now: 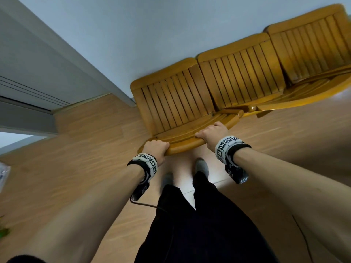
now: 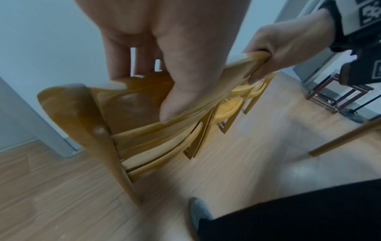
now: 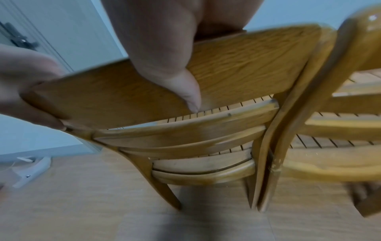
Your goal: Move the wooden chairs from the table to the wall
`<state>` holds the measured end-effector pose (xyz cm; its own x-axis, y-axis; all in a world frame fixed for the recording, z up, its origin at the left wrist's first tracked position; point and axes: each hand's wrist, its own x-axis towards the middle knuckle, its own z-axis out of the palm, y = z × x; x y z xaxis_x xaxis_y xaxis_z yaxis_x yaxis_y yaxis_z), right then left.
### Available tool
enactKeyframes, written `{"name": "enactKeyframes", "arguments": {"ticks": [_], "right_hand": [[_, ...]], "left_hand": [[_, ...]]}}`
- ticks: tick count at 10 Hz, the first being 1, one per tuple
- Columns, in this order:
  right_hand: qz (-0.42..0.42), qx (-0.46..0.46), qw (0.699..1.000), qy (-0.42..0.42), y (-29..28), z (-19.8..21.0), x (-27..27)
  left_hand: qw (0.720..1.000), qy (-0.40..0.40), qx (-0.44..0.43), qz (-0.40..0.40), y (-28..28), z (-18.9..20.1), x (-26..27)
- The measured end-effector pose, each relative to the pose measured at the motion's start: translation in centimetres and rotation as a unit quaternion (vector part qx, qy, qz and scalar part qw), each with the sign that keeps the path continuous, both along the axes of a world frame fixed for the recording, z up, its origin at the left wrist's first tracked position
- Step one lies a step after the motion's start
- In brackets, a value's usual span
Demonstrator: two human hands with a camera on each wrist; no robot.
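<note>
Three wooden slatted chairs stand in a row with their seats toward the pale wall [image 1: 133, 35]. The nearest chair [image 1: 171, 103] is the leftmost one. My left hand [image 1: 154, 149] grips the left end of its top back rail [image 1: 186, 145], and my right hand [image 1: 212, 132] grips the right part of that rail. In the left wrist view my left hand [image 2: 164, 73] has its thumb under the rail [image 2: 206, 97] and its fingers over it. In the right wrist view my right hand's thumb [image 3: 181, 81] presses the rail's [image 3: 237, 68] near face. The second chair [image 1: 241, 76] touches the first.
The third chair [image 1: 311, 48] stands at the far right. A grey door frame [image 1: 62, 59] lies to the left of the chairs. A wooden table leg [image 2: 340, 138] and a dark metal stand [image 2: 334, 96] are behind me to the right. My feet [image 1: 201, 166] are just behind the chair.
</note>
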<state>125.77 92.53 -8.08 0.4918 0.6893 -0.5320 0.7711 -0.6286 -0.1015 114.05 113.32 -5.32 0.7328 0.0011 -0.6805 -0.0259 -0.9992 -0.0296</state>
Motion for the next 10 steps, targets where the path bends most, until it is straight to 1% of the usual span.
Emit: {"name": "enactKeyframes", "arguments": {"ticks": [1,2,3,5,6,7,8,9,10], "right_hand": [[-0.007,0.024,0.999,-0.031,0.6,0.7,1.5],[-0.008,0.027,0.999,-0.033,0.7,1.0,2.0],[-0.004,0.003,1.000,-0.007,-0.2,0.4,1.0],[-0.017,-0.002,1.000,-0.015,-0.5,-0.4,-0.4],[-0.059,0.004,0.998,-0.017,-0.4,0.6,-0.9],[-0.108,0.030,0.994,-0.020,-0.9,1.5,-2.1],[-0.163,0.039,0.986,-0.015,-1.1,2.9,-3.8],[-0.257,0.044,0.965,-0.011,-1.6,4.2,-6.3],[-0.353,0.044,0.935,-0.015,-2.6,5.4,-9.4]], "left_hand": [[0.999,-0.024,0.003,0.022,0.5,0.5,1.4],[0.999,-0.025,0.005,0.031,0.3,0.4,1.7],[1.000,-0.014,0.004,0.023,-0.4,-0.7,0.6],[1.000,-0.018,-0.003,-0.002,-0.6,-1.6,-0.3],[1.000,0.005,-0.020,-0.005,-0.3,-0.9,0.2],[0.997,0.008,-0.052,-0.050,-0.2,0.1,1.0],[0.990,-0.025,-0.056,-0.128,-0.6,1.9,1.8],[0.977,-0.073,-0.071,-0.186,-1.2,3.1,2.3],[0.958,-0.091,-0.075,-0.263,-1.5,4.0,2.4]]}}
